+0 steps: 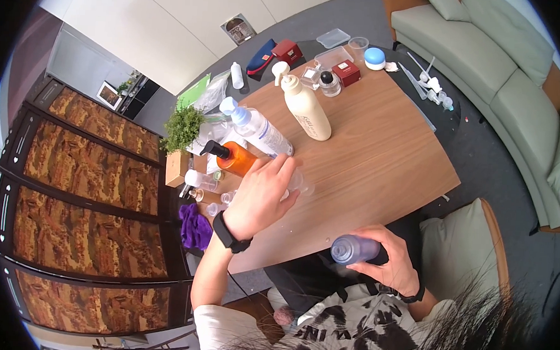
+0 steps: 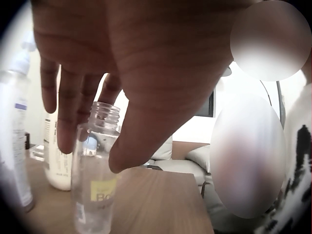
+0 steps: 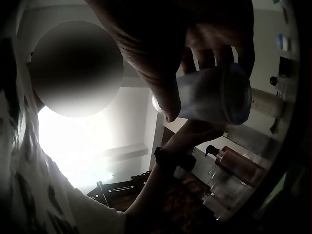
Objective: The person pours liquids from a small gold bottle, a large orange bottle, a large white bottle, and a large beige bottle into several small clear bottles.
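Observation:
My left hand (image 1: 263, 190) reaches over the near left part of the table, a dark band on its wrist. In the left wrist view, its extended fingers and thumb stand either side of a clear bottle (image 2: 95, 185) with a bare screw neck and a yellow label. The thumb tip overlaps the bottle's right edge. My right hand (image 1: 395, 257) grips a bluish translucent bottle (image 1: 355, 250) in front of my body, near the table edge. Its rounded top faces up toward the head camera. Fingers and thumb wrap its sides in the right wrist view.
An orange pump bottle (image 1: 236, 159), a clear pump bottle (image 1: 263, 133) and a cream pump bottle (image 1: 308, 113) stand on the wooden table (image 1: 376, 161). A plant (image 1: 182, 129), small bottles and a purple cloth (image 1: 195, 227) lie left. Red boxes (image 1: 347, 72) sit farther back.

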A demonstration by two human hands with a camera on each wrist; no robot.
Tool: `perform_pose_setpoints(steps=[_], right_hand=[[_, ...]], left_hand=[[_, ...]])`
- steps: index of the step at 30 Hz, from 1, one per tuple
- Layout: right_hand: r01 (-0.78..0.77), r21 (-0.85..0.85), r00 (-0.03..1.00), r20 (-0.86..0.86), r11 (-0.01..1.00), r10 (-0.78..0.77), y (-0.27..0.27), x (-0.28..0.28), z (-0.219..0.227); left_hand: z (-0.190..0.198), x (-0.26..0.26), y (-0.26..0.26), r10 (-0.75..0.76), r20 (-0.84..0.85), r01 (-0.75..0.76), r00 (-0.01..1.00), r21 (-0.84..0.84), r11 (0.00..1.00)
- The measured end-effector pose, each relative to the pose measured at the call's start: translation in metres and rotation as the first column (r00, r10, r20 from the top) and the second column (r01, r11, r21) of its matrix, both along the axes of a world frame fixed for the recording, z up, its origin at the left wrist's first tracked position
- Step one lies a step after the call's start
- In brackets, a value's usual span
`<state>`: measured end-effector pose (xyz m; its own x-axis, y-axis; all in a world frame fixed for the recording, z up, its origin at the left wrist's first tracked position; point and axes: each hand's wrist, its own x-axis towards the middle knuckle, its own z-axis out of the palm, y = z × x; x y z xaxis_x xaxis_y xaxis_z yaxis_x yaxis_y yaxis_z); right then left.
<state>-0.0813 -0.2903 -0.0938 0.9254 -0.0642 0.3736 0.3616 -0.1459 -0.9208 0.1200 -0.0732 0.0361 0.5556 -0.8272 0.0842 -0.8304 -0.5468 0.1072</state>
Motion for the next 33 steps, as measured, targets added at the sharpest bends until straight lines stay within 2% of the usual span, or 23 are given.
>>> perform_pose_setpoints(steps=[2,8,11,14,17,18,19,21,25,26,29,31,32,33], right_hand=[[-0.001,-0.013,1.0,0.004,1.0,0.001,0.0,0.0,0.0],[-0.005,-0.031,1.0,-0.023,0.999,0.004,-0.002,-0.003,0.001],[-0.008,-0.03,1.0,-0.024,1.0,0.007,-0.002,-0.003,-0.002],[-0.03,0.003,0.998,-0.048,1.0,0.03,-0.003,-0.001,-0.002],[-0.062,0.074,0.995,-0.08,0.995,0.068,-0.002,0.003,-0.002],[-0.071,0.108,0.993,-0.084,0.992,0.081,-0.001,0.004,-0.004],[-0.083,0.141,0.992,-0.088,0.987,0.095,0.001,0.007,-0.005],[-0.099,0.158,0.992,-0.064,0.983,0.11,0.006,0.013,-0.005],[-0.166,0.107,0.984,-0.052,0.98,0.172,0.018,0.027,0.007],[-0.2,0.096,0.978,-0.038,0.975,0.205,0.02,0.029,0.007],[-0.283,0.081,0.959,-0.001,0.956,0.284,0.031,0.039,0.006],[-0.306,0.088,0.952,0.007,0.948,0.306,0.042,0.041,0.011],[-0.336,0.012,0.941,0.032,0.942,0.336,0.041,0.041,0.016],[-0.319,0.058,0.947,0.055,0.946,0.316,0.041,0.042,0.014]], left_hand=[[-0.005,0.011,-0.001,-0.045,0.085,0.042,0.995,0.039,0.998],[-0.028,0.027,0.006,0.022,0.039,-0.025,0.999,0.084,0.996],[-0.025,0.02,0.006,0.034,0.11,-0.043,0.993,0.081,0.996],[-0.007,-0.001,0.004,0.053,0.177,-0.042,0.983,-0.063,0.997],[0.014,-0.029,0.009,0.054,-0.019,-0.056,0.998,-0.14,0.989],[0.015,-0.037,0.015,0.018,-0.147,-0.043,0.989,-0.165,0.985],[0.017,-0.043,0.016,-0.056,-0.293,-0.001,0.954,-0.191,0.982],[0.018,-0.054,0.016,-0.204,-0.548,0.066,0.811,-0.261,0.963],[0.002,-0.073,0.015,-0.166,-0.623,-0.011,0.764,-0.271,0.962],[0.004,-0.076,0.017,-0.162,-0.605,-0.037,0.779,-0.303,0.952],[0.023,-0.083,0.027,-0.041,-0.611,-0.137,0.791,-0.242,0.96],[0.036,-0.085,0.039,0.009,-0.538,-0.155,0.843,-0.227,0.962],[0.043,-0.085,0.047,0.034,-0.501,-0.165,0.865,-0.22,0.961],[0.055,-0.082,0.057,0.101,-0.462,-0.216,0.881,-0.203,0.955]])
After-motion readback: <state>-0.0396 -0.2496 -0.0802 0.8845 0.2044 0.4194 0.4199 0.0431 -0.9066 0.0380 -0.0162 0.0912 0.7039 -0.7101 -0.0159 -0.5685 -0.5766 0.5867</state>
